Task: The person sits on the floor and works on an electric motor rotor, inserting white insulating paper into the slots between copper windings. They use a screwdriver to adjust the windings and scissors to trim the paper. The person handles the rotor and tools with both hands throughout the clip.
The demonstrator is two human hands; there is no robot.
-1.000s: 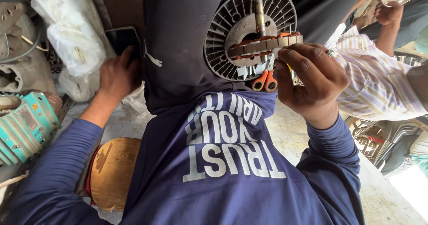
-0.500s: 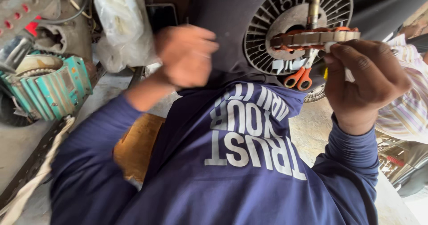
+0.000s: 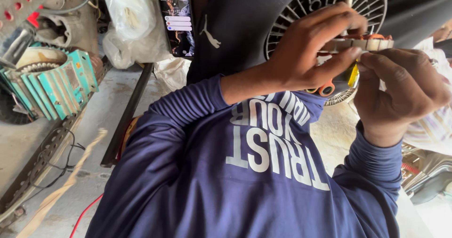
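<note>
Fingers of both hands now clamp the slotted metal stator core (image 3: 362, 44): the left hand (image 3: 306, 54), off by the phone (image 3: 178, 26) a second ago, has come across to pinch its near end, while the right hand (image 3: 400, 92) holds the other. Behind the core stands a grey finned housing (image 3: 301, 7); orange scissor handles (image 3: 325, 88) peek below it.

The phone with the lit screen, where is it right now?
In the head view the phone stands upright at upper left of centre, apart from both hands, between the white plastic bag on its left and the dark trouser leg on its right.
</note>
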